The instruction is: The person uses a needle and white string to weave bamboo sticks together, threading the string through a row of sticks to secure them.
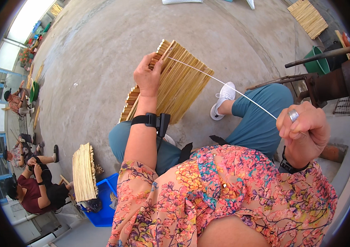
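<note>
A mat of straight yellow stalks laid side by side tilts in front of me near my left knee. My left hand is closed on its upper left edge, where a loose-looking stalk strip lies across the others. From that edge a white thread runs taut to the right. My right hand, closed in a pinch, holds the thread's far end away from the mat. A silver dimpled thimble ring is on one of its fingers. A thin tip pokes out below the fingers, too small to name.
Another stalk mat stands by a blue plastic tray on the left. At right are a rusty metal vise-like tool and a green bucket. One more stalk panel lies far right. Several people sit along the left wall.
</note>
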`<state>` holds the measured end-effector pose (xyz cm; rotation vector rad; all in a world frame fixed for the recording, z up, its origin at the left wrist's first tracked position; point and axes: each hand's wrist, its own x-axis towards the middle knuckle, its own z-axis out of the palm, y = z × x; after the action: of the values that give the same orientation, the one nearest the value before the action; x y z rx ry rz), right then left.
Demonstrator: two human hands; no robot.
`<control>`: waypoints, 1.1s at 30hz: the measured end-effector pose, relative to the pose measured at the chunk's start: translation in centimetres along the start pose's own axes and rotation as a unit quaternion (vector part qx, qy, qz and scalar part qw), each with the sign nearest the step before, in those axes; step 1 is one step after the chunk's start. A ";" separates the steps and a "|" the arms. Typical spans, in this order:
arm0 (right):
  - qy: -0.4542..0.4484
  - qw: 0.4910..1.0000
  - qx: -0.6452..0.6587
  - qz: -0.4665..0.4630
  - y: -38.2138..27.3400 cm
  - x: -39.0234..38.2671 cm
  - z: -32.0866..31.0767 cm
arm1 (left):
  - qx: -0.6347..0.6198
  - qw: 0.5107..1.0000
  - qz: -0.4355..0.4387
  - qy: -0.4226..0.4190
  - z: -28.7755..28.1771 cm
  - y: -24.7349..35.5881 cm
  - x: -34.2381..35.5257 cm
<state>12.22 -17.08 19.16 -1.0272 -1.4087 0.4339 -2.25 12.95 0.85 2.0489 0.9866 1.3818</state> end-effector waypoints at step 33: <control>-0.027 0.927 0.042 0.371 19.6 6.7 7.8 | -0.074 0.995 -0.009 -0.069 -0.6 2.3 0.0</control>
<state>12.29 1.10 6.47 -1.4713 -0.9907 1.0701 -2.16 11.51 2.73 1.9918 0.8167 1.2461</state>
